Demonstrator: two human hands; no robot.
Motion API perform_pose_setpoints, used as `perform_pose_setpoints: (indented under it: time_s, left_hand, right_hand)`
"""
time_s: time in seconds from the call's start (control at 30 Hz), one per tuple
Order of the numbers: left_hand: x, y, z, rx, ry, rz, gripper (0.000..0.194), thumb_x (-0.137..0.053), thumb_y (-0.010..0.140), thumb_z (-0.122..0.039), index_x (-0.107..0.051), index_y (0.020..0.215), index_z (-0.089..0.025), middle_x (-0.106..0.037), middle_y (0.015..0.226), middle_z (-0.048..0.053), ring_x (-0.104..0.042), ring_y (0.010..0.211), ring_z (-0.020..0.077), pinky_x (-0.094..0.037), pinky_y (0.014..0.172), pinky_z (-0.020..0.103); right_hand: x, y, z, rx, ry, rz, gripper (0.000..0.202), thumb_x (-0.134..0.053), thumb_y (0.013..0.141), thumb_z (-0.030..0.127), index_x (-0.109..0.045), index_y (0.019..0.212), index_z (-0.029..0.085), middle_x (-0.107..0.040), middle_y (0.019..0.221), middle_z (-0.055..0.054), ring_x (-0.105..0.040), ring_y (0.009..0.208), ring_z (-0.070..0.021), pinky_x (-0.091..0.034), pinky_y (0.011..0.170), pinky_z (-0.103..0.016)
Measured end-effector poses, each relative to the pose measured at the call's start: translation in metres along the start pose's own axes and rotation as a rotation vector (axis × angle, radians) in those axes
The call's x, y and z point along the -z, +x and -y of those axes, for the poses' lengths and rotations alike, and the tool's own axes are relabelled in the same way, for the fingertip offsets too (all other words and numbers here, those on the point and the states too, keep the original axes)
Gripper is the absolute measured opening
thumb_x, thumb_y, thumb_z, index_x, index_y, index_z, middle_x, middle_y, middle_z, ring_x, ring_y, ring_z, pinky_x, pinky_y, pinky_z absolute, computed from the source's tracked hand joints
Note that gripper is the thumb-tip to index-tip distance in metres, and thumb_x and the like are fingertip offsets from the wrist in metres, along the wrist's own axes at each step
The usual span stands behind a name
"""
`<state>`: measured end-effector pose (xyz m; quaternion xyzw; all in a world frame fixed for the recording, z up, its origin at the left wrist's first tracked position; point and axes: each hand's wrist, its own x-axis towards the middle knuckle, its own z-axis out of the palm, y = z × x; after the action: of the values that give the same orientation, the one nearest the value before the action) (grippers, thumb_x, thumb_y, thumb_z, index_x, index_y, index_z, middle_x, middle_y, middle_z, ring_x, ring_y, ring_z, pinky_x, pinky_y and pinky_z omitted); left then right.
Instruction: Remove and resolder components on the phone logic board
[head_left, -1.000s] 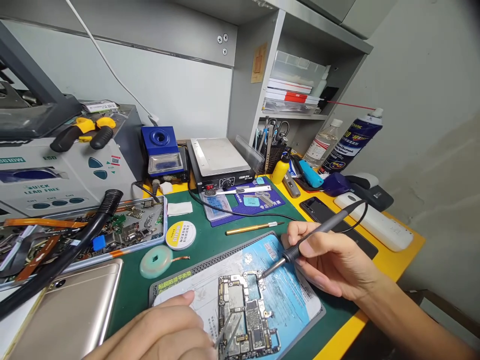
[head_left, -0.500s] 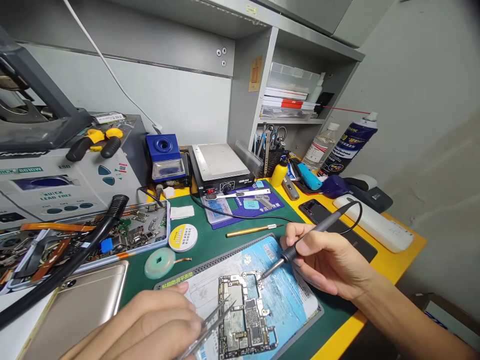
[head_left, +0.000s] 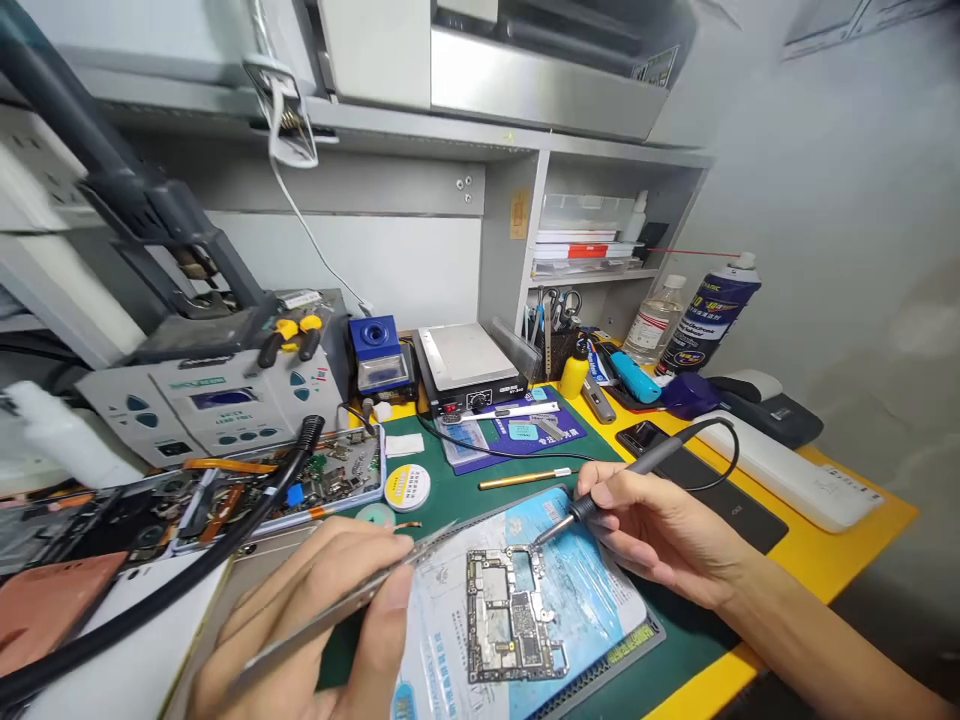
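Observation:
My right hand (head_left: 652,525) is closed around a soldering iron (head_left: 660,452). Its tip meets or hovers just over the upper right edge of a phone circuit board (head_left: 499,605); actual contact cannot be told. The board lies flat on a blue and white printed sheet (head_left: 592,570). Pinched in my left hand (head_left: 322,610) is a pair of metal tweezers (head_left: 337,607), held left of the board, its points up and apart from it. A roll of green tape (head_left: 376,515) sits partly hidden behind my left fingers.
A tray of phone parts (head_left: 352,470) and a thick black hose (head_left: 285,490) lie at left, before a hot-air station (head_left: 240,400). A gold-handled brush (head_left: 525,479) and round tin (head_left: 407,487) lie behind the sheet. A black phone (head_left: 720,500) and white power strip (head_left: 787,475) are at right.
My left hand has lifted away from the board, and the tweezers have swung up off it. The iron's tip stays by the board's upper edge. The camera view has tilted upward.

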<state>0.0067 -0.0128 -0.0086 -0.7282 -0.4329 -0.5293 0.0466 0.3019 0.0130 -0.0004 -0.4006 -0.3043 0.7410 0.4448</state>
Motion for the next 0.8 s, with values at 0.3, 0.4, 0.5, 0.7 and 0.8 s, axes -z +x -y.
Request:
perform_pose_setpoints:
  time_s: [0.3,0.4,0.5,0.7,0.8]
  left_hand:
    - [0.012,0.023,0.029,0.204,-0.019,0.069,0.017,-0.064,0.088,-0.037,-0.069,0.099,-0.026,-0.073,0.099,-0.003,-0.068,0.088,0.0124,-0.052,0.089,0.025]
    - [0.012,0.027,0.040,0.360,-0.090,0.120,0.029,-0.064,0.089,-0.043,-0.068,0.101,-0.018,-0.072,0.101,0.003,-0.068,0.090,0.0159,-0.054,0.090,0.037]
    - [0.012,0.033,0.048,0.547,-0.211,0.219,0.034,-0.061,0.092,-0.043,-0.064,0.109,-0.015,-0.068,0.107,0.006,-0.067,0.094,0.0169,-0.056,0.086,0.039]
    - [0.011,0.044,0.052,0.823,-0.405,0.340,0.037,-0.057,0.095,-0.043,-0.060,0.119,-0.015,-0.066,0.112,0.008,-0.066,0.096,0.0173,-0.057,0.085,0.039]
    - [0.010,0.044,0.051,0.856,-0.400,0.353,0.036,-0.058,0.094,-0.041,-0.059,0.119,-0.015,-0.065,0.114,0.008,-0.065,0.098,0.0178,-0.057,0.085,0.039]
  right_hand:
    - [0.001,0.004,0.000,0.108,0.058,-0.031,0.007,-0.062,0.098,0.020,-0.064,0.095,0.013,-0.055,0.064,0.008,-0.045,0.039,-0.0027,-0.035,0.032,-0.012]
    - [0.001,0.006,0.000,0.113,0.067,-0.016,0.011,-0.061,0.099,0.023,-0.064,0.093,0.013,-0.056,0.066,0.007,-0.045,0.040,-0.0031,-0.036,0.033,-0.013]
    - [0.002,0.010,0.000,0.120,0.067,-0.012,0.013,-0.061,0.099,0.026,-0.064,0.096,0.013,-0.059,0.070,0.006,-0.048,0.042,-0.0039,-0.039,0.035,-0.014]
    - [0.003,0.010,0.001,0.117,0.040,-0.026,0.016,-0.062,0.098,0.028,-0.065,0.105,0.014,-0.067,0.086,0.000,-0.062,0.059,-0.0099,-0.053,0.050,-0.022]
    - [0.002,0.008,0.003,0.126,0.031,-0.023,0.018,-0.062,0.098,0.029,-0.065,0.109,0.014,-0.069,0.093,-0.002,-0.065,0.066,-0.0121,-0.056,0.055,-0.025]
